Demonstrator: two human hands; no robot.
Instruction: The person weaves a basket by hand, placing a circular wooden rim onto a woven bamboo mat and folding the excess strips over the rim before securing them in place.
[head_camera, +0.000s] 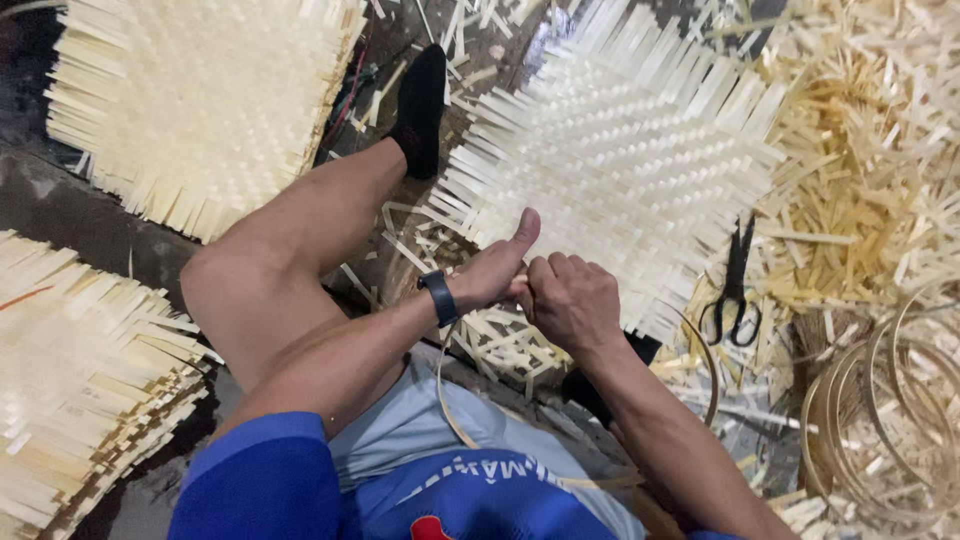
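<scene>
Head view: looked down on a seated person weaving bamboo on a dark floor.
Far left: a stack of woven mats (85, 370) lay by the knee; another mat (200, 95) lay above it, fringed edges out.
Left hand (495, 270): closed, thumb raised, pinching a thin strip (447, 395) at the near edge of the mat in work; a dark watch (438, 297) sat on the wrist.
Right hand (572, 300): fisted, knuckles up, touching the left hand and gripping the same strip.
Strip: its free length curved down from the grip toward the lap, then swept right.
Work mat (640, 150): lay just beyond both hands, up and right of the grip, its long axis slanting from lower left to upper right; both hands met at its near corner, neither clearly nearer.
Scissors (735, 285): lay shut on the floor right of the mat, apart from the hands.
Far right: bamboo hoops (880, 410) were piled beside loose offcuts (870, 130); no container showed.
</scene>
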